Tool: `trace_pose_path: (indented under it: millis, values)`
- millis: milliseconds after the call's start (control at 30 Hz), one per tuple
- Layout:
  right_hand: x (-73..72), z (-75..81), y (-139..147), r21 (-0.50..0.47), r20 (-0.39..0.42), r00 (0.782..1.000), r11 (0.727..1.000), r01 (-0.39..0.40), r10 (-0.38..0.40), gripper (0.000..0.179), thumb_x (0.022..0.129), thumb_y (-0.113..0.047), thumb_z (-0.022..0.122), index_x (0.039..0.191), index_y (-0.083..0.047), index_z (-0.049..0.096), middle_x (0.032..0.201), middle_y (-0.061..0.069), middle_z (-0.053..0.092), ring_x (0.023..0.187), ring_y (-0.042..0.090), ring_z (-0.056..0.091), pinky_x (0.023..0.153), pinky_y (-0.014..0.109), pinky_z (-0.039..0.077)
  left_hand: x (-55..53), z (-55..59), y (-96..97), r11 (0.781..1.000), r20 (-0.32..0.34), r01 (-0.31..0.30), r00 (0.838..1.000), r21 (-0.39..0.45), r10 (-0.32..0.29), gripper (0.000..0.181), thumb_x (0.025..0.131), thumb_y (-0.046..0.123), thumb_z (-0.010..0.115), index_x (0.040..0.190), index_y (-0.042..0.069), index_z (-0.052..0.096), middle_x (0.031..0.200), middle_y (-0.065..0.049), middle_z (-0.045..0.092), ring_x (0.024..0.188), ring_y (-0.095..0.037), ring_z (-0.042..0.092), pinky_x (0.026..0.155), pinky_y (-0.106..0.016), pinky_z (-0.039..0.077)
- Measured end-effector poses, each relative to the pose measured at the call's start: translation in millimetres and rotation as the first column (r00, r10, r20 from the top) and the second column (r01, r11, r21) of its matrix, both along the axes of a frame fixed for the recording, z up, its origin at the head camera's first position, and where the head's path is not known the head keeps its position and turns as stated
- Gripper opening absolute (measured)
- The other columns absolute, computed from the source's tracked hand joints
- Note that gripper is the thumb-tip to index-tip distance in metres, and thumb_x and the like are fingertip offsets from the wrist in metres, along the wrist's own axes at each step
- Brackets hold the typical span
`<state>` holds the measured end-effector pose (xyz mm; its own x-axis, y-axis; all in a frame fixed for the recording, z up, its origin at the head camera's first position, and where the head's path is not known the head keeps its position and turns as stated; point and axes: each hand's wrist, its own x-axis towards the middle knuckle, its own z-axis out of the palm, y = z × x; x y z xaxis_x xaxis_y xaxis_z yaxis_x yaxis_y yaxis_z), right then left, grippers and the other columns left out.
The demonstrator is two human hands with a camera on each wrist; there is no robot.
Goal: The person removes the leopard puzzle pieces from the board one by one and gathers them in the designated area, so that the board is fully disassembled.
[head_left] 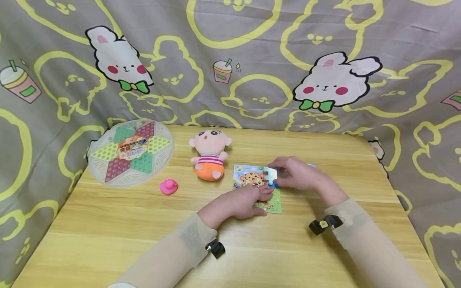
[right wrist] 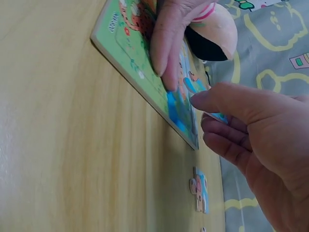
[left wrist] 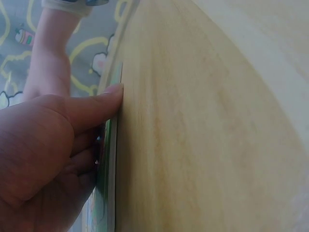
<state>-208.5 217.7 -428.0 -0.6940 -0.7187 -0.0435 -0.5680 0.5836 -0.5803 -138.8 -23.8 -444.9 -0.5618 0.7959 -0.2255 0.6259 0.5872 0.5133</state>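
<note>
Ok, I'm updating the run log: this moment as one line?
left hand: rests on puzzle; right hand: pinches puzzle piece; loose piece: on table

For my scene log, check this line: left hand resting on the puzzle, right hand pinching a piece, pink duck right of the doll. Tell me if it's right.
One side is wrong: the head view shows the pink duck left of the doll. Left hand resting on the puzzle, right hand pinching a piece: correct.

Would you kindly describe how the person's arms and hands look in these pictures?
The left hand and right hand are bare. The left sleeve and right sleeve are pale beige, each bearing a small black wrist camera.
</note>
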Motion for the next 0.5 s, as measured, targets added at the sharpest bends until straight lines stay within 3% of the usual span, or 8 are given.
trace_pose_path:
  millis: [200, 500]
  values:
    - [0.6, 4.7, 7, -0.078, 0.019, 0.999, 0.996, 0.039, -0.038, 0.046, 0.086, -0.005, 0.083, 0.131, -0.002, 0.072, 0.098, -0.001, 0.069, 0.088, 0.020, 0.063, 0.079, 0.038, 0.058, 0.1, 0.2, 0.2, 1.000, -0.013, 0.007, 1.000, -0.013, -0.007, 0.065, 0.104, 0.034, 0.069, 0.161, 0.014, 0.045, 0.171, 0.002, 0.029, 0.158, -0.014, 0.020, 0.128, -0.036, 0.019]
    - [1.6, 6.5, 19, -0.137, 0.006, 0.999, 0.990, 0.040, -0.039, 0.046, 0.085, -0.003, 0.084, 0.129, 0.001, 0.072, 0.095, -0.005, 0.070, 0.086, 0.019, 0.066, 0.079, 0.040, 0.061, -0.6, -2.1, 0.5, 1.000, -0.021, 0.007, 1.000, -0.005, -0.007, 0.065, 0.104, 0.035, 0.069, 0.160, 0.013, 0.046, 0.170, 0.002, 0.030, 0.158, -0.014, 0.022, 0.128, -0.034, 0.019]
